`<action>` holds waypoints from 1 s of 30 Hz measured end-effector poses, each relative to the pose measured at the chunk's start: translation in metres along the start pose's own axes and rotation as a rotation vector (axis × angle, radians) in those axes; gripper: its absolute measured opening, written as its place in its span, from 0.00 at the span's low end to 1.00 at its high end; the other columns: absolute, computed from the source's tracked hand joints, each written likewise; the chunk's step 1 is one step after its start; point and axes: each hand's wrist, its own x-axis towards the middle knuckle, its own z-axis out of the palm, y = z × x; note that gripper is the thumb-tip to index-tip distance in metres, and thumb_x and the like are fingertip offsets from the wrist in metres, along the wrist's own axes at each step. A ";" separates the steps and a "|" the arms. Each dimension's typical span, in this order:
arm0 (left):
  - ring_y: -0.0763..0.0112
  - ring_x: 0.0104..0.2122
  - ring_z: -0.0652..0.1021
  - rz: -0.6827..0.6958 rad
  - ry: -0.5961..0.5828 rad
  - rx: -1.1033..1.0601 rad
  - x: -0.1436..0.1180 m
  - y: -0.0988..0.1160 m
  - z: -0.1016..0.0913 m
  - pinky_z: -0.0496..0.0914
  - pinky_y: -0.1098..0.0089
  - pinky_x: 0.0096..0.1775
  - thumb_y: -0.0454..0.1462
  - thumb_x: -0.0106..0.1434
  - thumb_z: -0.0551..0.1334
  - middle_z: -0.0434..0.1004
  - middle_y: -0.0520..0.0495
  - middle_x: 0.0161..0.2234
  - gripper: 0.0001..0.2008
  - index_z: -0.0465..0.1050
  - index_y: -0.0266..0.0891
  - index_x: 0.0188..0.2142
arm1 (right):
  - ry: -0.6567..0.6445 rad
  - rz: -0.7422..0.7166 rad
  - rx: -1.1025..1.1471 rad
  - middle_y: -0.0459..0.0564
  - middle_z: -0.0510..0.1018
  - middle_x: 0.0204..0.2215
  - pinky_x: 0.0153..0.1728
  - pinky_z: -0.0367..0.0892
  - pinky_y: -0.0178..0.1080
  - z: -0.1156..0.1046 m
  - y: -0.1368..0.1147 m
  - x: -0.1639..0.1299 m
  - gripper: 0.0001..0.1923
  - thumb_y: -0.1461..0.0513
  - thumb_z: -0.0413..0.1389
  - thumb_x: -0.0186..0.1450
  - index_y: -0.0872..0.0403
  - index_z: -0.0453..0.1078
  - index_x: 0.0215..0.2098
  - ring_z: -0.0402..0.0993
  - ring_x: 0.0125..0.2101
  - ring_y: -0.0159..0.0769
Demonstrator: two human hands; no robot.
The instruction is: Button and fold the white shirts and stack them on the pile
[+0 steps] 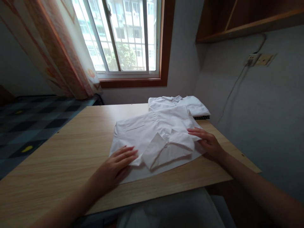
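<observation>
A white button-up shirt (135, 134) lies folded on the wooden table, its collar (155, 147) toward me and its button placket running away to the far edge. My left hand (122, 160) rests on the near left part of the shirt, fingers stretched out over the cloth. On the right side, my right hand (207, 141) lies across the shirt's edge with its fingers extended; its thumb is mostly hidden. Both hands touch the fabric without a visible grip.
Behind the shirt, another folded white garment (193, 106) sits on a dark-edged item (201, 117). The table (76, 152) stands below a barred window (125, 38). A checked bed (28, 126) is at left, a wall socket with a cable (253, 59) at right.
</observation>
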 end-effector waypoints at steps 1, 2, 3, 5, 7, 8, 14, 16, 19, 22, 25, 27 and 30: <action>0.64 0.58 0.71 0.037 -0.043 0.011 -0.002 0.000 0.004 0.67 0.57 0.60 0.34 0.69 0.54 0.75 0.47 0.55 0.18 0.73 0.44 0.55 | -0.033 -0.015 -0.011 0.47 0.74 0.56 0.62 0.59 0.54 -0.003 -0.001 -0.003 0.19 0.61 0.51 0.68 0.41 0.72 0.55 0.68 0.58 0.43; 0.65 0.58 0.72 0.066 -0.081 0.019 -0.004 0.000 0.007 0.68 0.58 0.59 0.34 0.69 0.54 0.75 0.48 0.55 0.17 0.73 0.45 0.54 | -0.080 -0.032 -0.026 0.47 0.74 0.56 0.62 0.59 0.54 -0.007 -0.002 -0.006 0.19 0.62 0.51 0.68 0.41 0.72 0.55 0.68 0.58 0.43; 0.65 0.57 0.72 0.086 -0.108 0.027 -0.006 0.000 0.009 0.70 0.60 0.58 0.34 0.70 0.53 0.76 0.48 0.54 0.16 0.73 0.45 0.53 | -0.129 -0.047 -0.047 0.47 0.73 0.57 0.62 0.59 0.54 -0.010 -0.003 -0.010 0.19 0.62 0.51 0.68 0.41 0.72 0.55 0.68 0.58 0.43; 0.66 0.56 0.73 0.096 -0.136 0.049 -0.008 -0.001 0.011 0.71 0.63 0.56 0.33 0.70 0.53 0.76 0.48 0.54 0.16 0.74 0.43 0.52 | -0.210 -0.061 -0.101 0.47 0.73 0.57 0.62 0.59 0.55 -0.016 -0.003 -0.017 0.20 0.63 0.51 0.68 0.41 0.71 0.56 0.68 0.58 0.43; 0.67 0.55 0.74 0.107 -0.150 0.084 -0.009 0.000 0.009 0.71 0.64 0.56 0.32 0.70 0.52 0.77 0.48 0.53 0.17 0.73 0.43 0.53 | -0.258 -0.055 -0.149 0.48 0.73 0.57 0.62 0.59 0.55 -0.018 -0.003 -0.023 0.20 0.63 0.51 0.68 0.41 0.71 0.56 0.67 0.59 0.43; 0.67 0.55 0.74 0.110 -0.160 0.106 -0.009 0.001 0.008 0.71 0.64 0.56 0.30 0.69 0.52 0.77 0.48 0.54 0.18 0.73 0.44 0.54 | -0.281 -0.054 -0.163 0.48 0.74 0.56 0.62 0.60 0.54 -0.019 -0.002 -0.025 0.20 0.63 0.51 0.68 0.41 0.71 0.56 0.68 0.58 0.43; 0.65 0.56 0.73 0.130 -0.294 0.228 -0.011 0.010 -0.003 0.70 0.65 0.56 0.25 0.63 0.51 0.74 0.46 0.57 0.27 0.68 0.42 0.59 | -0.385 -0.057 -0.166 0.48 0.75 0.55 0.62 0.60 0.54 -0.012 0.004 -0.033 0.19 0.64 0.52 0.68 0.42 0.72 0.55 0.67 0.59 0.41; 0.64 0.55 0.74 0.140 -0.313 0.249 -0.013 0.009 -0.005 0.71 0.66 0.54 0.25 0.62 0.51 0.74 0.46 0.56 0.27 0.68 0.42 0.59 | -0.370 -0.031 -0.158 0.49 0.75 0.55 0.62 0.60 0.54 -0.013 0.005 -0.034 0.19 0.65 0.52 0.68 0.43 0.72 0.55 0.66 0.59 0.41; 0.65 0.54 0.75 0.158 -0.293 0.243 -0.018 0.003 -0.008 0.70 0.67 0.55 0.27 0.63 0.52 0.75 0.46 0.55 0.26 0.68 0.44 0.59 | -0.337 0.021 -0.165 0.49 0.74 0.55 0.60 0.64 0.50 -0.020 0.007 -0.038 0.21 0.66 0.53 0.66 0.44 0.72 0.55 0.68 0.58 0.41; 0.65 0.54 0.75 0.168 -0.268 0.252 -0.023 -0.004 -0.010 0.68 0.66 0.58 0.29 0.65 0.53 0.75 0.46 0.55 0.24 0.67 0.45 0.60 | -0.307 0.055 -0.204 0.50 0.75 0.55 0.59 0.66 0.49 -0.030 0.012 -0.044 0.22 0.67 0.53 0.65 0.45 0.73 0.55 0.70 0.57 0.41; 0.65 0.55 0.74 0.171 -0.260 0.276 -0.026 -0.006 -0.011 0.68 0.65 0.57 0.30 0.66 0.53 0.75 0.45 0.56 0.23 0.68 0.44 0.58 | -0.280 0.079 -0.262 0.50 0.75 0.55 0.59 0.66 0.50 -0.038 0.020 -0.052 0.22 0.67 0.51 0.65 0.46 0.72 0.55 0.70 0.56 0.42; 0.64 0.54 0.75 0.149 -0.236 0.282 -0.028 -0.007 -0.010 0.71 0.65 0.54 0.31 0.66 0.53 0.75 0.45 0.55 0.21 0.70 0.44 0.56 | -0.264 0.079 -0.311 0.49 0.75 0.54 0.58 0.67 0.51 -0.039 0.023 -0.058 0.22 0.67 0.50 0.66 0.46 0.72 0.55 0.70 0.56 0.42; 0.63 0.51 0.77 0.085 -0.164 0.289 -0.029 -0.008 -0.007 0.74 0.66 0.49 0.32 0.67 0.53 0.77 0.45 0.53 0.19 0.71 0.44 0.55 | -0.211 0.085 -0.377 0.50 0.76 0.54 0.57 0.68 0.52 -0.037 0.025 -0.065 0.20 0.66 0.50 0.66 0.47 0.73 0.54 0.72 0.55 0.43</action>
